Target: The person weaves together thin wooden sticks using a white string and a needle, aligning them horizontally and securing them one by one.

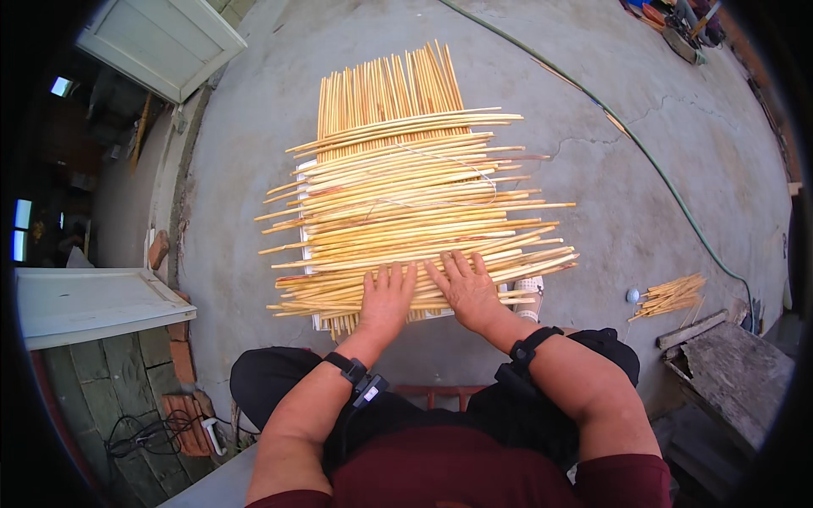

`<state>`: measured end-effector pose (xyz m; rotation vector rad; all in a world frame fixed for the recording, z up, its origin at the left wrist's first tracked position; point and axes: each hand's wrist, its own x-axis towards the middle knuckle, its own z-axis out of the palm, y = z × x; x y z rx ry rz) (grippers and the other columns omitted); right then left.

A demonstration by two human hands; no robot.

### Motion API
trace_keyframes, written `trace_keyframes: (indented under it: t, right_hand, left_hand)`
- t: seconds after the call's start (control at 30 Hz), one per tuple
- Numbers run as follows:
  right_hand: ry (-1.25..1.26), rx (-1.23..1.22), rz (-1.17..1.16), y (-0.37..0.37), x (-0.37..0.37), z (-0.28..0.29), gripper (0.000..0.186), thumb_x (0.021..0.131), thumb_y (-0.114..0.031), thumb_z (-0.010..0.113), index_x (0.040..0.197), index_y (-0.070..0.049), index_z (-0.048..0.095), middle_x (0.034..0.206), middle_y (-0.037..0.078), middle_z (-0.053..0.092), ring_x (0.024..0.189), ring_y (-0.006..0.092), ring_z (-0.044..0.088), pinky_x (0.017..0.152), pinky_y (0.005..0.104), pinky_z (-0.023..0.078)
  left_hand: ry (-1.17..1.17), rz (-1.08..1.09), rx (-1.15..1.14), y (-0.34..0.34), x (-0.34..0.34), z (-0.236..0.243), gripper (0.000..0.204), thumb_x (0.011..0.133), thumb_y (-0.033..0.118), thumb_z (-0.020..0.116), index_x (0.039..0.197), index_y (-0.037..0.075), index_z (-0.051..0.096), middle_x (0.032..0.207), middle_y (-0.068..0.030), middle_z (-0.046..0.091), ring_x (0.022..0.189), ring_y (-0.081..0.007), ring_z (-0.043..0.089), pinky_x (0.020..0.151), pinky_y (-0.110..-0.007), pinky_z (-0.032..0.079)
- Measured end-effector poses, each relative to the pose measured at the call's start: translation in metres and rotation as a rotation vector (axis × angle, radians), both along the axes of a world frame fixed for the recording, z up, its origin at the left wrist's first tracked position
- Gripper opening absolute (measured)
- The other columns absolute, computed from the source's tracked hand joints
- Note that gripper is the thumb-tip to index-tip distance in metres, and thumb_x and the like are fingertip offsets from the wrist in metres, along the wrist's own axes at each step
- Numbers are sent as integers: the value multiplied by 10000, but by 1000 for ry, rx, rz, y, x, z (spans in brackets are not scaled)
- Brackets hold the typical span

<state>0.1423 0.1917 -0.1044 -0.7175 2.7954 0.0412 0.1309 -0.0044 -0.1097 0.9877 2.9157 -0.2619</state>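
Crosswise sticks (398, 230): loosely layered over lengthwise sticks (385, 93), before the seated person.
Left hand (387, 301): fingers extended, slightly parted, resting on the near sticks.
Right hand (471, 296): fingers spread wider, likewise resting.
Roll risk: uneven pressure could scatter loose sticks.
Snag risk: shifting sticks could tangle the thin cord (494, 191).

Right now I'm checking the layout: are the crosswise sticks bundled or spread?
Spread: the crosswise sticks lie in loose rows, ends uneven, over lengthwise sticks.

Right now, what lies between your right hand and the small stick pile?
In the head view: stick ends, a light shoe, concrete floor, then a bluish ball beside the stick pile.
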Motion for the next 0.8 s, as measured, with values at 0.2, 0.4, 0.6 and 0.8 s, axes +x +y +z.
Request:
trace_keyframes:
  t: [0.2,0.4,0.6,0.8]
  right_hand:
    - [246,-80,-40,4,-11,-15,555,880,-181,524,1420,-118,410,1245,98,544,1144,224,490,933,407,360]
    - [250,-68,-85,0,-11,-25,540,904,-183,495,1430,-118,390,1377,102,495,1284,250,438,1001,436,339]
    - [280,-63,-105,-6,-13,-30,525,921,-180,481,1434,-121,383,1425,100,461,1319,259,420,1020,442,325]
    - [347,-80,-105,-9,-15,-39,503,916,-175,479,1412,-130,417,1399,93,488,1284,257,457,993,431,350]
  left_hand:
    - [56,-14,53,-3,-7,-6,607,830,104,559,1411,64,388,1300,-177,475,1187,-340,474,976,-515,366]
    - [102,-33,99,-7,-12,-18,601,832,112,558,1408,71,390,1316,-174,473,1195,-335,472,980,-512,366]
    - [120,-27,108,-11,-19,-24,604,826,99,567,1403,74,389,1329,-172,473,1202,-334,473,988,-513,365]
    - [126,-52,159,-17,-26,-28,564,846,73,543,1392,55,404,1359,-185,460,1275,-354,428,1038,-509,340]
